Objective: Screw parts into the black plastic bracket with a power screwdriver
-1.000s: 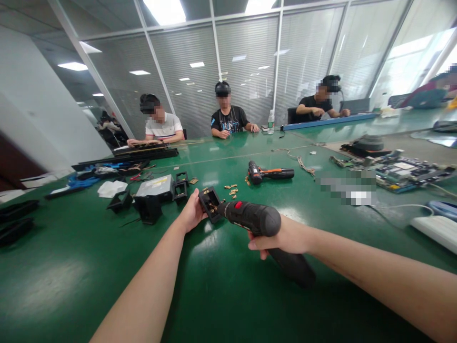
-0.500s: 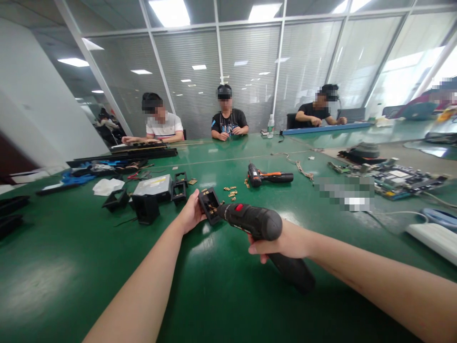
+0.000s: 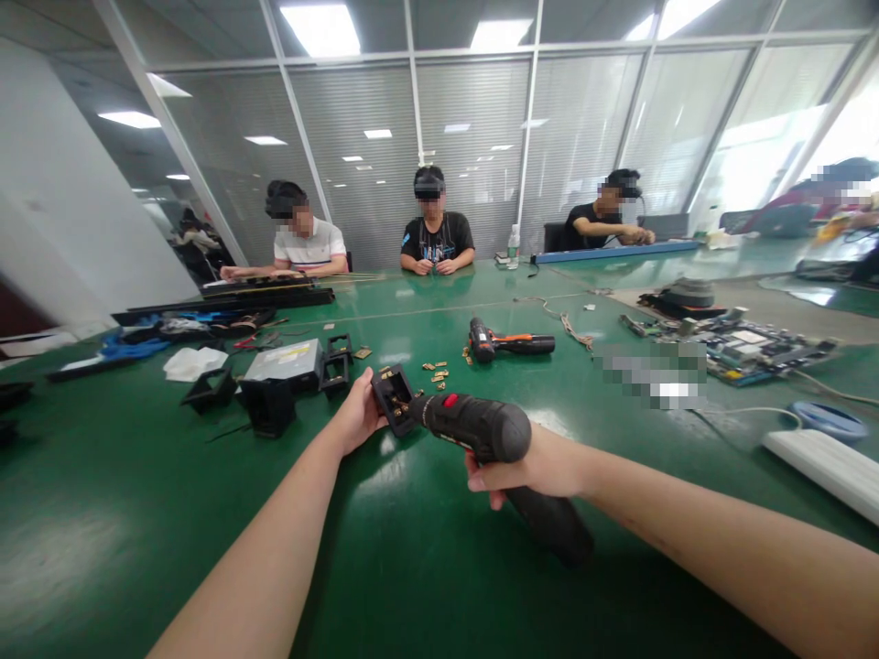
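At the middle of the green worktop (image 3: 137, 513), the left hand (image 3: 357, 416) has its fingers clamped on a small black housing (image 3: 391, 398). From four o'clock, the right hand (image 3: 532, 467) grips a black electric screwdriver (image 3: 473, 428), tip against that housing.

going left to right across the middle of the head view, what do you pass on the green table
white cloth → silver drive box → left hand → small black part it holds → black power screwdriver → right hand → circuit boards → white power strip
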Tool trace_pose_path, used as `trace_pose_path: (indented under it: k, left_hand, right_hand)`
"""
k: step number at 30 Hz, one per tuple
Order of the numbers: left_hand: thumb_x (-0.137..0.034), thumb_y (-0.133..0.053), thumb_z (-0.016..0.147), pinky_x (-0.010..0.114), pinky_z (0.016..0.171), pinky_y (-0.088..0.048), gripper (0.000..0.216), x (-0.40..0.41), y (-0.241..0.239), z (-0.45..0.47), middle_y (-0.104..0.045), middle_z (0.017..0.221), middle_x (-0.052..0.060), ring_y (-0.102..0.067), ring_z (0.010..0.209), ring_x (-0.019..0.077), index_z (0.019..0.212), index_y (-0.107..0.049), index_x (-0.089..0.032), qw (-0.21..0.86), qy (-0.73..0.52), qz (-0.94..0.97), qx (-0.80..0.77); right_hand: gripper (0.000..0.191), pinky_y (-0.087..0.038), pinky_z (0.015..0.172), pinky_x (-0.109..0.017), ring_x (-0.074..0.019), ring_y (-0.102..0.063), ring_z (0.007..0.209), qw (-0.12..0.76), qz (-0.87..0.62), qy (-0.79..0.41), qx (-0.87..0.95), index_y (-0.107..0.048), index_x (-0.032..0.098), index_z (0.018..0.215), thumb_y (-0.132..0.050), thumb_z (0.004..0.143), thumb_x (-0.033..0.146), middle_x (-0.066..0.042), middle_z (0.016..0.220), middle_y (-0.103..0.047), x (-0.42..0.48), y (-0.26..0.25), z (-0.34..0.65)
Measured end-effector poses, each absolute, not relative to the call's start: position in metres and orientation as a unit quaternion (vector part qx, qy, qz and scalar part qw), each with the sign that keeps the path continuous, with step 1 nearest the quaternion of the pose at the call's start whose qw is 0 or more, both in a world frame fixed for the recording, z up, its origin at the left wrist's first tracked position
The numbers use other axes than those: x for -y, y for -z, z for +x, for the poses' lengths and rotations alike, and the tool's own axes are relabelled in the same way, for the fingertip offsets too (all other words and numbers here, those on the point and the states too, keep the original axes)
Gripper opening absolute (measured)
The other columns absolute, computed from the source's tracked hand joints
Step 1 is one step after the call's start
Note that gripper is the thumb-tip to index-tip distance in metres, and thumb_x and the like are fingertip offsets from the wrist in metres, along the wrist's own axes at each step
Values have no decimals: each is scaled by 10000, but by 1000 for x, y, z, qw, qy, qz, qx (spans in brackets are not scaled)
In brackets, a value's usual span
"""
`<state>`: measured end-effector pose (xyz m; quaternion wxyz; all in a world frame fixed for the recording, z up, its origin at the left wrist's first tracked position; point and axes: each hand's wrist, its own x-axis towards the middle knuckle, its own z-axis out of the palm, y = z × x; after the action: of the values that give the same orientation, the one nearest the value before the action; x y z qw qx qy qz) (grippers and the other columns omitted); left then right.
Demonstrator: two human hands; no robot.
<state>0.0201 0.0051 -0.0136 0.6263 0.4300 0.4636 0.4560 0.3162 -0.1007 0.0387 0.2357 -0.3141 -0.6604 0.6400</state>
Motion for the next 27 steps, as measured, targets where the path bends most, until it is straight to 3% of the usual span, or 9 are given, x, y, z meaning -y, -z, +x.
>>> trace_pose_path:
  k: [6, 10, 16, 20, 24, 27]
  left_hand:
    - [-736, -385, 1029, 414, 1033, -563, 703, -6, 16, 20, -812, 1220, 143, -745, 1199, 317, 1297, -718, -178, 630, -458, 425, -461]
    - [-743, -394, 1023, 428, 1043, -561, 700, -8, 19, 18, -817, 1181, 135, -747, 1192, 323, 1292, -719, -184, 628, -457, 426, -464]
    - [-758, -412, 1007, 460, 1055, -555, 732, -10, 21, 15, -796, 1251, 168, -716, 1258, 352, 1323, -710, -169, 633, -455, 439, -447]
    - [-761, -448, 993, 462, 1063, -545, 721, -9, 21, 15, -799, 1245, 157, -715, 1248, 348, 1330, -706, -178, 631, -455, 442, -447]
    - [-756, -469, 991, 444, 1055, -544, 683, -10, 22, 14, -804, 1213, 142, -732, 1196, 327, 1268, -723, -185, 633, -454, 439, -447]
    - [-752, -469, 994, 428, 1039, -548, 669, -10, 22, 14, -808, 1191, 143, -744, 1154, 316, 1225, -732, -182, 635, -456, 436, -447]
  right_hand:
    - [257, -540, 562, -229, -143, -697, 582, 250, -307, -628, 670, -677, 157, 919, -867, 765, 236, 7, 725, -700, 104, -40, 315]
    - [266, -555, 569, -246, -149, -699, 593, 248, -306, -635, 665, -675, 156, 887, -877, 749, 260, -12, 762, -722, 105, -42, 316]
    - [360, -563, 568, -252, -150, -699, 589, 247, -316, -636, 660, -678, 170, 1062, -855, 758, 247, 2, 791, -723, 104, -43, 316]
    - [273, -557, 573, -247, -143, -695, 594, 243, -319, -633, 662, -682, 152, 912, -870, 743, 255, -24, 817, -723, 105, -41, 315]
    - [398, -577, 598, -270, -149, -709, 622, 242, -320, -640, 655, -702, 149, 1029, -905, 722, 301, -68, 974, -759, 106, -40, 317]
    - [468, -582, 614, -286, -161, -714, 639, 249, -324, -643, 648, -695, 153, 1092, -906, 710, 322, -58, 960, -752, 106, -40, 317]
